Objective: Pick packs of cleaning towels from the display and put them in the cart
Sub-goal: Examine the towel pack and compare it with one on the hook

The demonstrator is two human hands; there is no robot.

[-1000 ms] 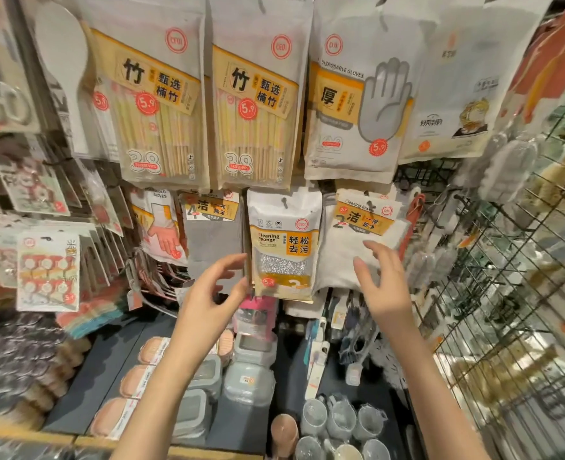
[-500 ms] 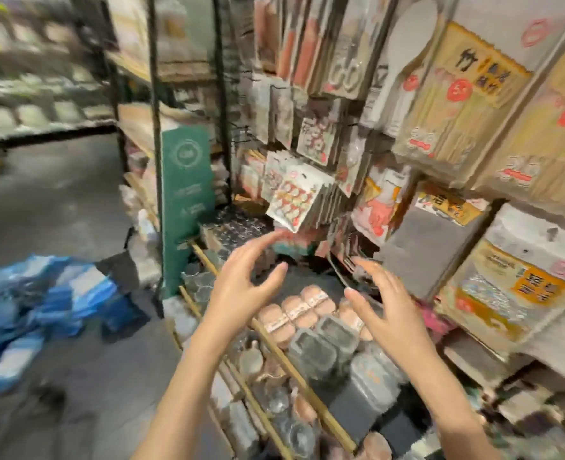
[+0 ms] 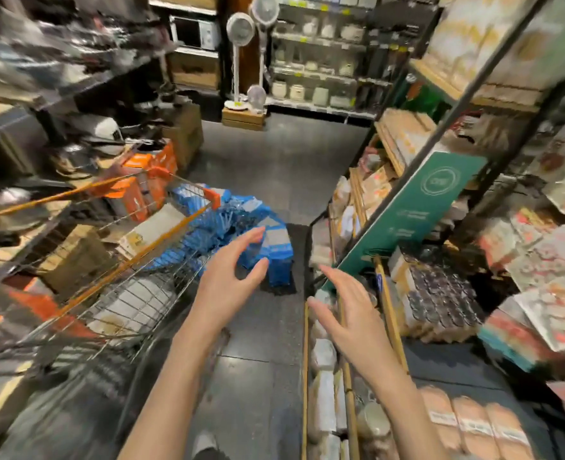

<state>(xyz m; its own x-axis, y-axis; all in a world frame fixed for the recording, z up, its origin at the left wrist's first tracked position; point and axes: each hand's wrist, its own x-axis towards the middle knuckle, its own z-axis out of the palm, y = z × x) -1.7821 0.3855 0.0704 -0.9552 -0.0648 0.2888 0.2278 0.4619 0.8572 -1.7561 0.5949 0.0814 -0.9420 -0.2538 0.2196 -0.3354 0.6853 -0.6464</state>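
Both of my hands are raised in front of me with straight, spread fingers and hold nothing. My left hand [image 3: 229, 280] hovers just right of the wire shopping cart [image 3: 115, 287], which has orange trim and holds boxes and blue packs. My right hand [image 3: 350, 317] hovers over the front edge of the display shelf [image 3: 387, 313] on the right. The hanging packs of cleaning towels are out of view; only blurred hanging cards [image 3: 546, 273] show at the right edge.
Blue-and-white packs [image 3: 268, 247] lie on the dark tiled floor ahead of the cart. A green sign [image 3: 417, 207] leans on the shelf frame. Standing fans [image 3: 241, 51] and shelving close the aisle's far end. Cluttered shelves run along the left.
The view has swung left, from the hanging display to the aisle and the cart. Both hands stayed empty and moved away from the hanging packs.
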